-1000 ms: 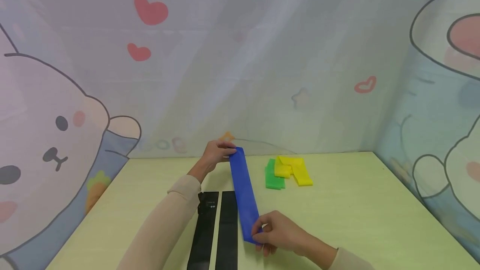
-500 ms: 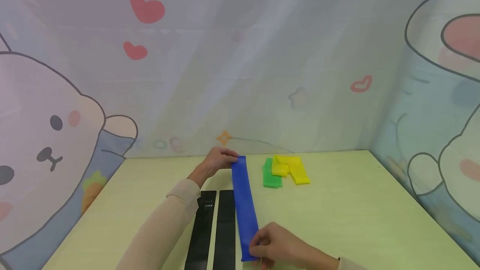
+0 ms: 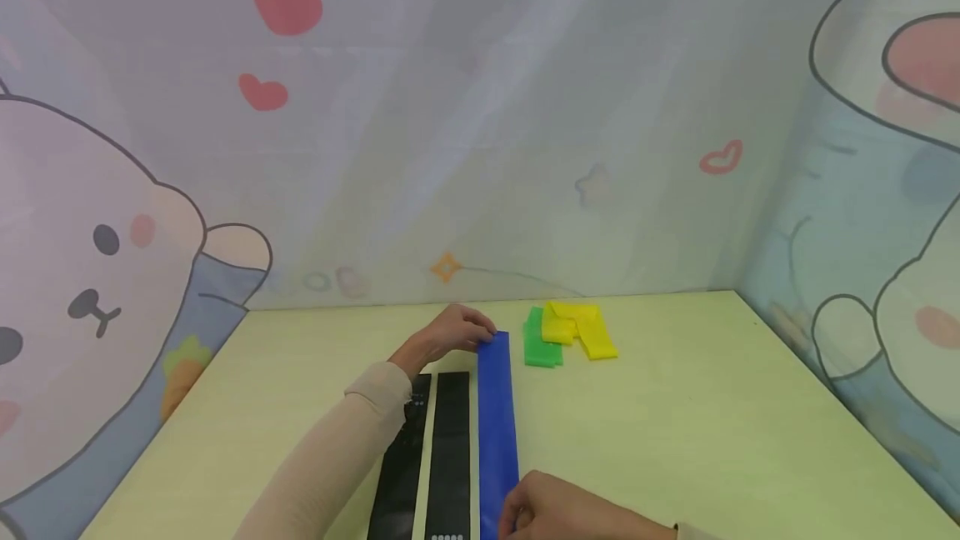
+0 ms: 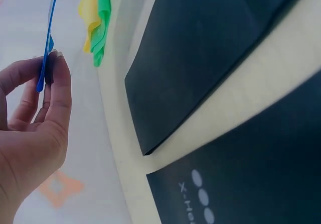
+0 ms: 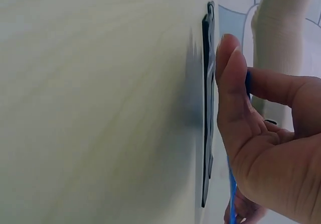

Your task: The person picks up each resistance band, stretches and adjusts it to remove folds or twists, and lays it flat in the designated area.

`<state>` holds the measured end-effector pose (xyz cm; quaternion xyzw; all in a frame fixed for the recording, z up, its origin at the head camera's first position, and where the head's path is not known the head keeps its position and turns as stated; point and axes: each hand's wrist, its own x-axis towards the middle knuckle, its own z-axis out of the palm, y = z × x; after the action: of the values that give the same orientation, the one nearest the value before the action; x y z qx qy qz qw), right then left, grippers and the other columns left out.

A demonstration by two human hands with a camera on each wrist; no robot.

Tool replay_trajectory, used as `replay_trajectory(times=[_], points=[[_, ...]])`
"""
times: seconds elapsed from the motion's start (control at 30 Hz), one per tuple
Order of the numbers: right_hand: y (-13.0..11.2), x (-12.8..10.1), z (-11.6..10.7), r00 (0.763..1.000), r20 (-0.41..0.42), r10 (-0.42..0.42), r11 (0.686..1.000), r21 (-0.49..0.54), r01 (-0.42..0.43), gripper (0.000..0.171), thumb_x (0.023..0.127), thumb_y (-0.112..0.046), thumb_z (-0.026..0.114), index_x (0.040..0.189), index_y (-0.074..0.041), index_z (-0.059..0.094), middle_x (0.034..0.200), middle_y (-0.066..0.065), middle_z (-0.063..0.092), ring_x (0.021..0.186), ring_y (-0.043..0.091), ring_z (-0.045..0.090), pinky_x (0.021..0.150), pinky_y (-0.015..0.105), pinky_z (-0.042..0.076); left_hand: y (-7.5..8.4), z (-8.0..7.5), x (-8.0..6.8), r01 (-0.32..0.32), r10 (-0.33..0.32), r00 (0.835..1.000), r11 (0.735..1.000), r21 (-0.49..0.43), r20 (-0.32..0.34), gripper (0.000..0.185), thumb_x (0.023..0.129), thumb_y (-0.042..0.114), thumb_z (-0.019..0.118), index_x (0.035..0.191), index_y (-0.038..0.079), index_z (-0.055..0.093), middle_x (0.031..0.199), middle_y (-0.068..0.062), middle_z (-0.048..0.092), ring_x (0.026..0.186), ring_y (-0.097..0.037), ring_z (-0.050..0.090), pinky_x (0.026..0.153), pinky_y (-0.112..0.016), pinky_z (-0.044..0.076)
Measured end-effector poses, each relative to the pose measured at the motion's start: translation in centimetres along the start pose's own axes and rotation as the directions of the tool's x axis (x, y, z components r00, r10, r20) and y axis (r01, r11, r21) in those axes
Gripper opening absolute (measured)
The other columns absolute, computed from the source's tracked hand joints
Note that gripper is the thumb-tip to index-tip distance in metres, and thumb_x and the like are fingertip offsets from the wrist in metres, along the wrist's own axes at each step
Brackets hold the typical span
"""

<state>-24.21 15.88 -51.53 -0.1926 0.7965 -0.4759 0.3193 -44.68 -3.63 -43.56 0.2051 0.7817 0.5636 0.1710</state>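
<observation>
Blue band (image 3: 497, 415) swinging into line

Left hand (image 3: 447, 332) is pinching the far end, right hand (image 3: 564, 510) the near end. Band is running just right of the black bands (image 3: 452, 448). A second ago it was slanting; now it is nearly paralleling them, a gap showing. Judging: alignment is nearing completion; far end is hanging above the tabletop (image 3: 675, 432).

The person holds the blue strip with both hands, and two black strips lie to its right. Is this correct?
Wrong side: the black strips lie left of the blue strip, as the head view shows. The left hand and right hand do hold it.
</observation>
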Motion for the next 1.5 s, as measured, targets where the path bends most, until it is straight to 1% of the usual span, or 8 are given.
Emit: replay_trajectory(times=[0.17,0.4,0.63,0.77,1.0,1.1,1.3,1.5], points=[[3.2,1.9,0.3,0.999,0.045,0.026,0.999,0.036,-0.027,0.007,0.086,-0.012,0.07,0.087,-0.015,0.076,0.076,0.008,0.072,0.064,0.017,0.062,0.06,0.031,0.052,-0.3,0.3,-0.2,0.031,-0.032,0.999,0.999,0.043,0.035,0.016,0.094,0.002,0.064,0.106,-0.006,0.071,0.103,-0.015,0.07,0.09,-0.024,0.071,0.081,-0.039,0.058],[3.3,1.9,0.6,0.998,0.056,0.012,0.997,-0.073,-0.008,0.005,0.087,-0.017,0.073,0.084,-0.018,0.077,0.076,0.001,0.072,0.066,0.015,0.062,0.061,0.031,0.053,-1.0,0.0,-0.2,0.032,-0.044,0.995,0.99,0.136,0.085,0.014,0.091,-0.001,0.067,0.103,-0.006,0.072,0.1,-0.013,0.07,0.089,-0.025,0.071,0.08,-0.039,0.058],[3.0,1.7,0.8,0.994,0.02,0.106,0.988,-0.118,-0.103,0.01,0.09,-0.025,0.075,0.083,-0.018,0.075,0.074,0.002,0.07,0.068,0.019,0.063,0.063,0.036,0.053,-1.7,0.1,-0.3,0.023,-0.041,0.998,0.959,0.283,0.055,0.012,0.087,-0.004,0.073,0.098,-0.002,0.076,0.093,-0.008,0.073,0.082,-0.02,0.07,0.075,-0.035,0.058],[2.7,1.6,0.9,0.996,0.018,0.092,0.984,-0.158,-0.088,0.011,0.091,-0.027,0.074,0.083,-0.019,0.075,0.073,0.0,0.069,0.066,0.017,0.064,0.062,0.034,0.053,-1.5,0.4,-0.2,-0.02,0.009,0.999,0.936,0.35,0.034,0.012,0.084,-0.004,0.076,0.095,-0.001,0.076,0.089,-0.007,0.072,0.076,-0.017,0.068,0.07,-0.032,0.057],[2.1,1.7,1.7,0.999,0.05,-0.006,0.987,-0.161,0.014,0.015,0.091,-0.022,0.071,0.078,-0.017,0.075,0.067,-0.002,0.068,0.058,0.011,0.061,0.059,0.027,0.052,-1.8,0.7,-0.1,-0.056,0.041,0.998,0.901,0.431,0.044,0.011,0.081,-0.004,0.079,0.091,0.002,0.078,0.085,-0.004,0.073,0.074,-0.013,0.063,0.067,-0.027,0.053],[2.1,1.7,1.8,0.999,0.039,0.016,0.987,-0.161,-0.01,0.015,0.091,-0.021,0.071,0.078,-0.017,0.075,0.067,-0.002,0.068,0.059,0.011,0.061,0.06,0.028,0.053,-2.1,0.7,-0.1,-0.07,0.05,0.997,0.895,0.442,0.056,0.011,0.081,-0.004,0.079,0.091,0.001,0.078,0.085,-0.004,0.073,0.073,-0.013,0.063,0.067,-0.027,0.053],[2.3,1.6,1.7,0.996,0.026,0.086,0.982,-0.173,-0.081,0.013,0.092,-0.027,0.073,0.083,-0.018,0.075,0.072,0.0,0.068,0.064,0.017,0.064,0.065,0.032,0.055,-2.1,0.7,-0.2,-0.072,0.056,0.997,0.903,0.423,0.049,0.012,0.082,-0.005,0.078,0.092,0.0,0.078,0.086,-0.005,0.073,0.073,-0.014,0.062,0.065,-0.028,0.052],[2.4,1.6,1.8,0.996,0.014,0.093,0.981,-0.173,-0.089,0.013,0.092,-0.027,0.074,0.083,-0.018,0.074,0.072,0.0,0.068,0.064,0.017,0.065,0.067,0.033,0.055,-2.1,0.7,-0.3,-0.066,0.048,0.997,0.902,0.427,0.053,0.011,0.082,-0.004,0.078,0.092,0.0,0.077,0.086,-0.005,0.073,0.072,-0.015,0.063,0.064,-0.027,0.052]])
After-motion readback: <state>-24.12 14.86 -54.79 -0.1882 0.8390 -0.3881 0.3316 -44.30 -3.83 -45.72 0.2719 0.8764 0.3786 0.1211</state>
